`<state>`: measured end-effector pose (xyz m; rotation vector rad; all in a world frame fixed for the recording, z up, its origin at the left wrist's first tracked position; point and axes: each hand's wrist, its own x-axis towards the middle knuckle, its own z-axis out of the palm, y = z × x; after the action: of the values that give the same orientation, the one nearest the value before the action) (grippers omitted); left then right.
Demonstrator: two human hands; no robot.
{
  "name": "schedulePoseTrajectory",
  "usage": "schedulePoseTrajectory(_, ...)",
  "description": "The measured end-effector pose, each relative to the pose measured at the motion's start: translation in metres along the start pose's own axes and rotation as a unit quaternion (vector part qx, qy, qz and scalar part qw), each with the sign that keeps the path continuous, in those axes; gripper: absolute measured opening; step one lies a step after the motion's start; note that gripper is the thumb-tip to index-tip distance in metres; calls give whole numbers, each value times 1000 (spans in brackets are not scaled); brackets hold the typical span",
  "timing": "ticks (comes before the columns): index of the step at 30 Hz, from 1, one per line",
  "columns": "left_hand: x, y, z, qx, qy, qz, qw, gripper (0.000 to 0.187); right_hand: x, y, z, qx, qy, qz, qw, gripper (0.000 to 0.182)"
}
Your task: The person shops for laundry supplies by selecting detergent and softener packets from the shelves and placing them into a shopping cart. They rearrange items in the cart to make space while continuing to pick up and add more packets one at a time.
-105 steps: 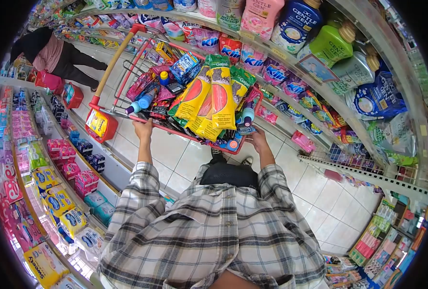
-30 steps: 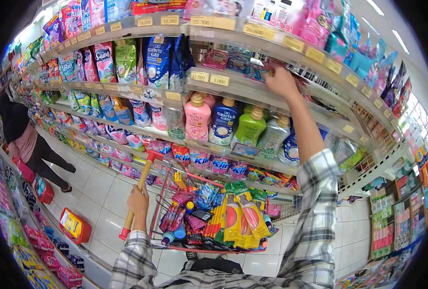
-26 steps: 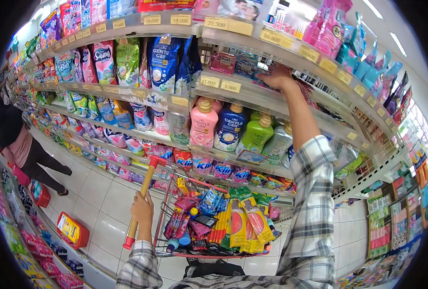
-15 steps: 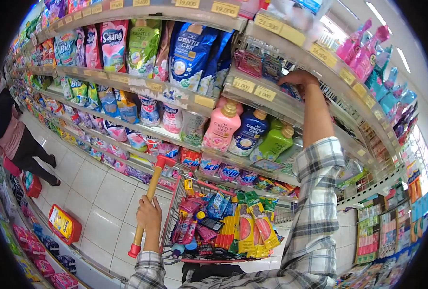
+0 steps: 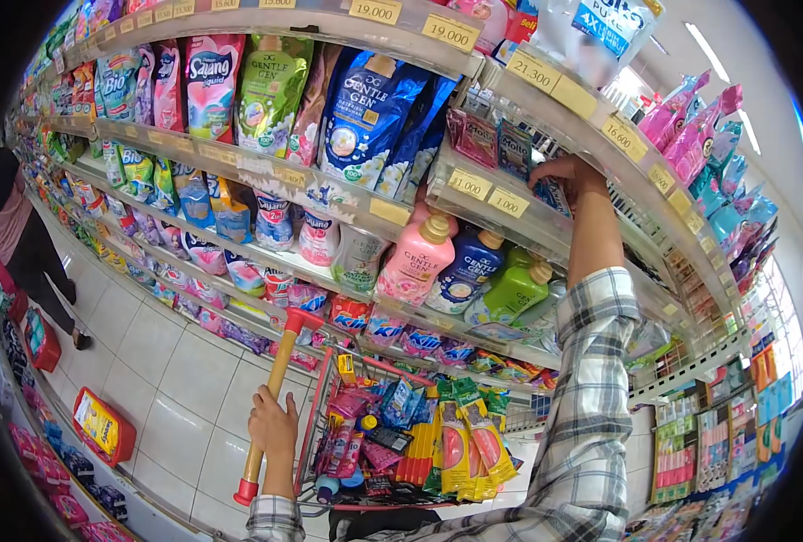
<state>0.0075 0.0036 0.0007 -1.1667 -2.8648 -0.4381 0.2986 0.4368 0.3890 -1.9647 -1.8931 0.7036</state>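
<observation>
My left hand (image 5: 273, 420) is closed around the tan handlebar (image 5: 280, 369) with red ends of a shopping cart. The cart basket (image 5: 309, 432) beside it holds several packets, bottles and yellow-and-green packs (image 5: 478, 425). My right hand (image 5: 575, 173) reaches into a small shelf section, its fingers curled on blue sachets (image 5: 552, 193); the fingertips are partly hidden. Left of that hand, dark Molto sachets (image 5: 513, 149) and pink sachets (image 5: 473, 137) stand on the same shelf. Below are pink (image 5: 417, 262), blue (image 5: 466, 269) and green (image 5: 513, 291) Gentle Gen bottles.
Shelves of detergent pouches (image 5: 376, 117) run along the left and ahead, with price-tagged edges (image 5: 374, 11). Red baskets (image 5: 103, 426) stand on the tiled floor (image 5: 185, 397). A person (image 5: 36, 244) is at the far left. A rack of hanging goods (image 5: 681, 452) is at right.
The view has shifted slightly, with the shelves appearing a little closer. My right hand stays at the blue sachets and my left stays on the handlebar. The person at left has shifted further left.
</observation>
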Motion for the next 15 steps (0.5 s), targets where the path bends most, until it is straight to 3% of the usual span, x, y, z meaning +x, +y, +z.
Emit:
schedulePoseTrajectory(7,-1,1,-5,4,6,6,1000,41,-3,-2,4,43,-56,26,997,33)
schedulePoseTrajectory(11,1,1,-4,-4,-21,-7,1000,42,-34,-14,0,-20,-88,16,996,28)
schedulePoseTrajectory(15,0,0,-3,-3,-12,2,1000,41,-25,-14,-5,-178,-30,-26,983,37)
